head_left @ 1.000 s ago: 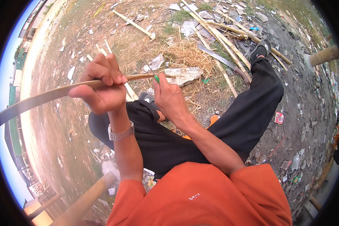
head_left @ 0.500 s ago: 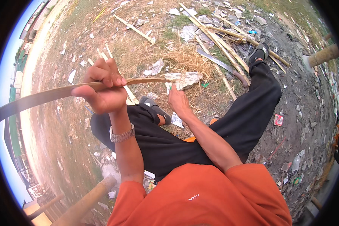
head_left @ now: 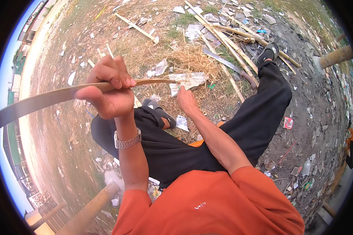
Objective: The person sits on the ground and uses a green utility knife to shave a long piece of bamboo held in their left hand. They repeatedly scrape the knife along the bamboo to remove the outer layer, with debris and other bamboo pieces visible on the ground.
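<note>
My left hand [head_left: 108,88] is closed around a long, thin bamboo strip [head_left: 47,98], raised over my left knee. The strip bows from the left edge of the view to a tip at a pale, flat slab [head_left: 192,80], perhaps wood, on the ground. By that tip my right hand [head_left: 187,101] is closed, its fingertips at the slab's near edge. A speck of green shows at those fingers; what they hold is too small to make out. Beyond the slab lies a machete [head_left: 223,62] with a brown handle, beside split bamboo poles [head_left: 233,47].
My black-trousered legs [head_left: 259,113] are spread on both sides of the work. Dry straw [head_left: 196,60] and scattered litter cover the ground. A loose bamboo piece [head_left: 136,27] lies farther off. Thick posts stand at the lower left [head_left: 90,211] and right [head_left: 335,56].
The whole view has shifted slightly. My right hand sits a touch farther right beside the strip's tip. My left hand keeps its grip on the strip, nearly still.
</note>
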Demonstrator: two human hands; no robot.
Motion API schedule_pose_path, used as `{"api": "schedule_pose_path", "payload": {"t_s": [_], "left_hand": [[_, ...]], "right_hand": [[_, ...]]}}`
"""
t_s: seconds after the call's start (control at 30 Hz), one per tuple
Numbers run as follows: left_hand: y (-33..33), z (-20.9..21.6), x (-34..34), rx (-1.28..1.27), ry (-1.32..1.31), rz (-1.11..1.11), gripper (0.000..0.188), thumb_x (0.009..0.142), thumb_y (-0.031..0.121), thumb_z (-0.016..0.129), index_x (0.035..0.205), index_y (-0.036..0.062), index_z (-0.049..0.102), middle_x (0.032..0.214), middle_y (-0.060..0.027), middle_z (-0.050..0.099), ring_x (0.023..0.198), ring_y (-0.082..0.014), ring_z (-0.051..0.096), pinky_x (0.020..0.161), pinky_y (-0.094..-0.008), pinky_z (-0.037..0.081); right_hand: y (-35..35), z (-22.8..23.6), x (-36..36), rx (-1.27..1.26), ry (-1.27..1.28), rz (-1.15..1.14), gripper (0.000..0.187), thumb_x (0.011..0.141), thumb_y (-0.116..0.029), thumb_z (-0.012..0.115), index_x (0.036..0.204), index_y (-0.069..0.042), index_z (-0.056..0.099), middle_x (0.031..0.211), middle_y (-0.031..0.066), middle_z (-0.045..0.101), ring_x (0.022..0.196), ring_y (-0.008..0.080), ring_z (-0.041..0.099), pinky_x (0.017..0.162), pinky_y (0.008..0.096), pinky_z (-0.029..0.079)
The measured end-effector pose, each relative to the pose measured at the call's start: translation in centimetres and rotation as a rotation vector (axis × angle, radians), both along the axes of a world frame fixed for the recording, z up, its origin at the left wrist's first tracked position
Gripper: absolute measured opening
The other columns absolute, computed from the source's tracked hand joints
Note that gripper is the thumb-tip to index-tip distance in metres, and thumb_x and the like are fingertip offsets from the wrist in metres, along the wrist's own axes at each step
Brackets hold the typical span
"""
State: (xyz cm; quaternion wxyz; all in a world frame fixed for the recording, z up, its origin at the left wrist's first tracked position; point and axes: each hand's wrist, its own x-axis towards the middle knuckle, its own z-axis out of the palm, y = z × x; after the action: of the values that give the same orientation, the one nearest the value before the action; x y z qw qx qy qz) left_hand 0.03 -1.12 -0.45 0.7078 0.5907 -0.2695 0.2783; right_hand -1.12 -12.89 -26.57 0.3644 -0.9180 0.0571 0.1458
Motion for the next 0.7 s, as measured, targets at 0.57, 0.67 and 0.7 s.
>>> {"api": "schedule_pose_path", "payload": {"t_s": [0.57,0.67,0.7], "left_hand": [[0.3,0.1,-0.3,-0.056,0.048,0.189,0.067,0.088,0.068,0.030,0.057,0.0094,0.036,0.055,-0.0008,0.030,0.044,-0.0106,0.032,0.040,-0.0208,0.027],[0.0,0.0,-0.1,-0.037,0.058,0.126,0.068,0.088,0.069,0.030,0.057,0.0092,0.036,0.055,-0.0008,0.030,0.044,-0.0113,0.032,0.042,-0.0215,0.027],[0.1,0.1,-0.2,-0.018,0.060,0.102,0.068,0.088,0.069,0.030,0.057,0.0091,0.036,0.055,-0.0008,0.031,0.044,-0.0114,0.032,0.042,-0.0216,0.027]], "right_hand": [[-9.8,-4.7,3.5,-0.424,0.014,-0.023,0.025,0.092,-0.019,0.045,0.105,0.001,0.054,0.085,0.0188,0.066,0.082,0.0344,0.066,0.067,0.0496,0.052],[-7.7,3.7,4.7,-0.138,-0.002,-0.080,0.031,0.094,-0.023,0.041,0.103,0.004,0.053,0.084,0.0251,0.064,0.082,0.0431,0.063,0.075,0.0490,0.049],[-6.7,7.0,4.4,0.003,-0.083,-0.039,0.031,0.095,-0.023,0.040,0.101,0.005,0.052,0.081,0.0272,0.062,0.081,0.0436,0.062,0.073,0.0503,0.048]]}}
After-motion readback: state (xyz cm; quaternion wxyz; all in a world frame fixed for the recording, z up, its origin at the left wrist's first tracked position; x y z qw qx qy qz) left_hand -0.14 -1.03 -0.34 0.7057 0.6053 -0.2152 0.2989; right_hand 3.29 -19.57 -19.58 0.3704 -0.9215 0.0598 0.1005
